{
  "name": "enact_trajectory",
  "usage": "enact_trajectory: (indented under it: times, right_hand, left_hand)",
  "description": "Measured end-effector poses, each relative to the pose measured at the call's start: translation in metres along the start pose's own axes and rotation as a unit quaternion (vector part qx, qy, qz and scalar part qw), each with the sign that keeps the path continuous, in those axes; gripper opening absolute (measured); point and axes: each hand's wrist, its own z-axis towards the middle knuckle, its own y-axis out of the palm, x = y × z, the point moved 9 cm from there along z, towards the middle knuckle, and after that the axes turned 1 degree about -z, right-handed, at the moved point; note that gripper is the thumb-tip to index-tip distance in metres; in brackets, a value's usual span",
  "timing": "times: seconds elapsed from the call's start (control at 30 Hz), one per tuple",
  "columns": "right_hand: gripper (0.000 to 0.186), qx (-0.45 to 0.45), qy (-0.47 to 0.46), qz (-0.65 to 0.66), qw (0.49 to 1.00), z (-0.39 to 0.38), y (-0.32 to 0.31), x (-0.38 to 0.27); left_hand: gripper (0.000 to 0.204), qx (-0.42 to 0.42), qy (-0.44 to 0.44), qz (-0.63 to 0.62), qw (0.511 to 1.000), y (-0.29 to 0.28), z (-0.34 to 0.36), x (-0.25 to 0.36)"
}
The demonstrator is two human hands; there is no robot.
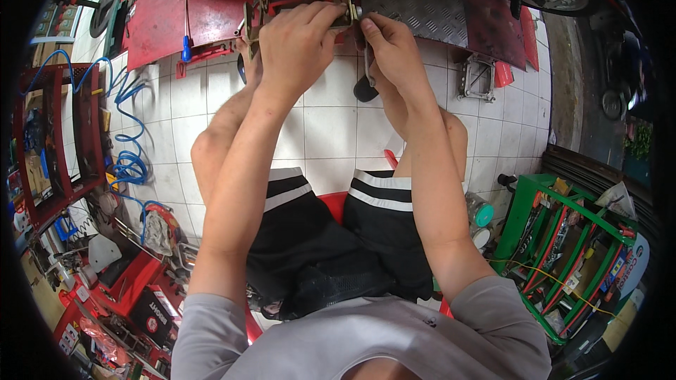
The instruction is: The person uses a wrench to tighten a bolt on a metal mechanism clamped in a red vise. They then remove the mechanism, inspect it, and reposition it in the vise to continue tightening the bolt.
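Observation:
My left hand (301, 46) is closed over a brass-coloured metal bracket (350, 5) at the edge of the red work lift, its fingertips curled at the bracket's inner side. Just right of it, a bolt end (358, 12) sticks out from the bracket's outer face. My right hand (389, 46) is beside that bolt, thumb and fingers pinched together. A slim grey metal tool, seemingly a wrench (368, 63), hangs below its fingers. How the tool meets the bolt is hidden by my fingers.
A blue-handled screwdriver (186, 49) leans at the red lift plate (211, 10). A square metal frame (478, 77) stands on the tiles at right. A blue coiled hose (130, 165) lies at left. The green tool rack (563, 253) and red tool cart (134, 295) flank me.

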Motion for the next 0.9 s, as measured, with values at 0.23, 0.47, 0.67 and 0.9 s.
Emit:
enact_trajectory:
  times: [0.23, 0.47, 0.67, 0.9]
  right_hand:
    - [0.033, -0.013, 0.008, 0.037, 0.999, 0.003, 0.002, -0.002]
    - [0.035, -0.005, 0.020, 0.056, 0.998, 0.004, 0.000, -0.002]
    - [0.035, -0.015, 0.047, 0.105, 0.993, 0.002, 0.001, -0.007]
    - [0.034, -0.013, 0.077, 0.117, 0.990, 0.003, 0.001, 0.000]
  left_hand:
    - [0.026, 0.010, -0.004, -0.007, 1.000, -0.001, -0.002, -0.001]
    - [0.027, 0.000, -0.015, -0.009, 1.000, 0.001, 0.000, -0.001]
    - [0.028, -0.009, -0.026, -0.007, 1.000, 0.001, -0.001, 0.000]
    - [0.033, -0.012, 0.004, 0.018, 1.000, 0.004, -0.001, 0.005]
